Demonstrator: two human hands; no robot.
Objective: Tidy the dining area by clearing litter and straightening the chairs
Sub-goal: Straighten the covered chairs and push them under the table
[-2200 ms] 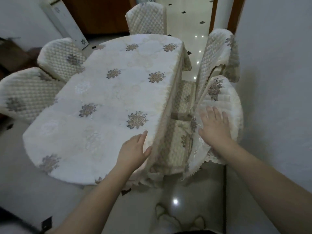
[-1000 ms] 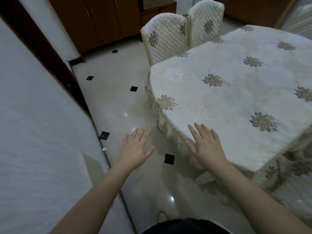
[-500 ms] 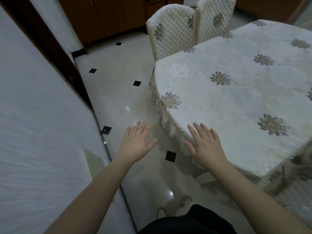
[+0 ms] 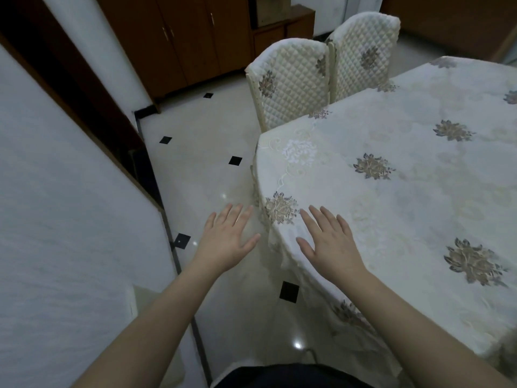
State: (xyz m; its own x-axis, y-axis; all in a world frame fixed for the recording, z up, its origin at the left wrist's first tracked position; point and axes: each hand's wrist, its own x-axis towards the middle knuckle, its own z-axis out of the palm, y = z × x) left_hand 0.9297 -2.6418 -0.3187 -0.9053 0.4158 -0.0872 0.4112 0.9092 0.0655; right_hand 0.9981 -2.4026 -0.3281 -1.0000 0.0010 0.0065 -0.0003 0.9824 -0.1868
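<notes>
Both hands are held out, palms down, low in the centre of the frame. The left hand (image 4: 228, 242) is seen over the pale tiled floor (image 4: 201, 175), fingers straight and slightly spread, nothing held. The right hand (image 4: 330, 242) is placed over the near left edge of the dining table (image 4: 419, 208), fingers extended and apart, nothing gripped; whether the cloth is actually touched cannot be told. The table is covered by a cream tablecloth (image 4: 405, 191) embroidered with brown flowers and fills the right of the frame. 2 quilted-cover chairs are found at upper centre, the nearer chair (image 4: 291, 82) and the farther chair (image 4: 363, 54) side by side, backs upright, tucked against the table's far left edge. A wooden cabinet (image 4: 179, 37) is seen at the upper left, a white wall (image 4: 70, 219) along the left.
</notes>
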